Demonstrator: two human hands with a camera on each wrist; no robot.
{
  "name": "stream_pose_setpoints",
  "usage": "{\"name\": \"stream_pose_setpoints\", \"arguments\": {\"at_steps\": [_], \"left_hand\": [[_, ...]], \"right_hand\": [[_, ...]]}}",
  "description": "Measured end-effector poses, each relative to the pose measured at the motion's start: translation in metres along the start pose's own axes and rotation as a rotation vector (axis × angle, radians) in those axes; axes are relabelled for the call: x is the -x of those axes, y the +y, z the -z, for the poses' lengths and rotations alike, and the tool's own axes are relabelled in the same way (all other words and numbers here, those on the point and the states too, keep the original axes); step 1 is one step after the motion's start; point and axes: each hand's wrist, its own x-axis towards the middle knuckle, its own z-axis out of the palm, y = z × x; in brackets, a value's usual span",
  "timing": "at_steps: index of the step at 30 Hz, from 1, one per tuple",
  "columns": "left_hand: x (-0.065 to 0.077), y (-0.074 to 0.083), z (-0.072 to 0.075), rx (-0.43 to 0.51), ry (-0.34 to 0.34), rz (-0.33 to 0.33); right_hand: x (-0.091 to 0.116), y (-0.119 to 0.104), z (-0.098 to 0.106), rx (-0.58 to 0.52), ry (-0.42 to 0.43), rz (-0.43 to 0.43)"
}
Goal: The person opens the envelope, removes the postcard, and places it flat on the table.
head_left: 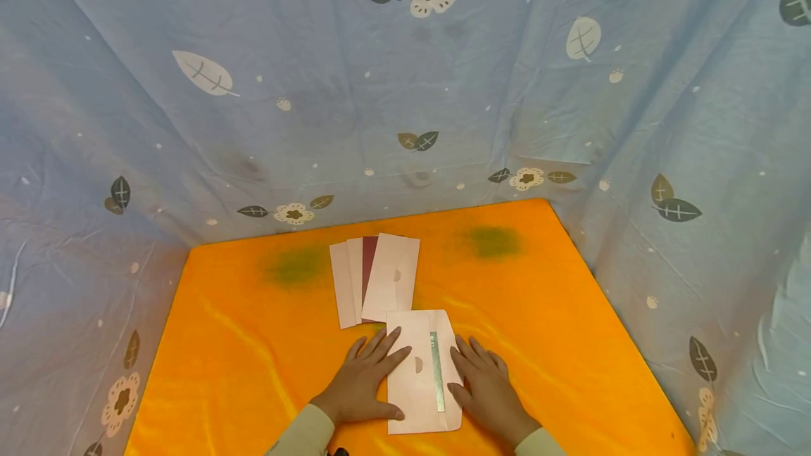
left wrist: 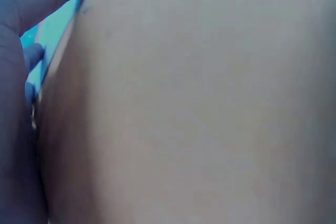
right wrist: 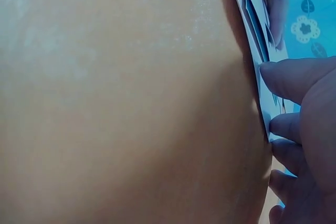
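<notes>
A pale pink envelope [head_left: 408,400] lies on the orange cloth at the front, its flap side turned to the right. Through a gap along the flap shows a narrow greenish paper slip [head_left: 438,378]; most of it is hidden inside. My left hand [head_left: 364,385] rests spread on the envelope's left side, fingertips and thumb on the paper. On the other side, my right hand [head_left: 488,385] touches the flap edge with its thumb and fingertips, fingers extended. From the right wrist view, the thumb [right wrist: 294,80] presses on the envelope's edge [right wrist: 268,114].
Behind the envelope, more pale envelopes [head_left: 389,276] lie fanned, with a dark red one [head_left: 369,259] among them. The orange cloth [head_left: 253,343] covers the table. Blue patterned curtains [head_left: 348,111] hang at the back and both sides. A small black object [head_left: 341,452] shows at the bottom edge.
</notes>
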Motion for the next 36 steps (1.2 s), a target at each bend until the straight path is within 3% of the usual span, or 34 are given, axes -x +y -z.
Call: {"name": "stream_pose_setpoints", "arguments": {"at_steps": [8,16,21,36], "left_hand": [[-0.002,0.009,-0.004,0.063,0.02,0.008],[-0.007,0.026,-0.006,-0.012,0.014,-0.037],[-0.011,0.034,-0.01,-0.011,0.0,-0.068],[-0.02,0.045,-0.023,0.005,0.063,-0.126]], "right_hand": [[0.001,0.002,-0.002,0.0,0.005,0.005],[0.001,0.004,-0.003,-0.007,0.013,0.008],[0.002,0.004,-0.003,-0.014,0.026,0.018],[0.003,0.01,-0.007,-0.038,0.088,0.067]]}}
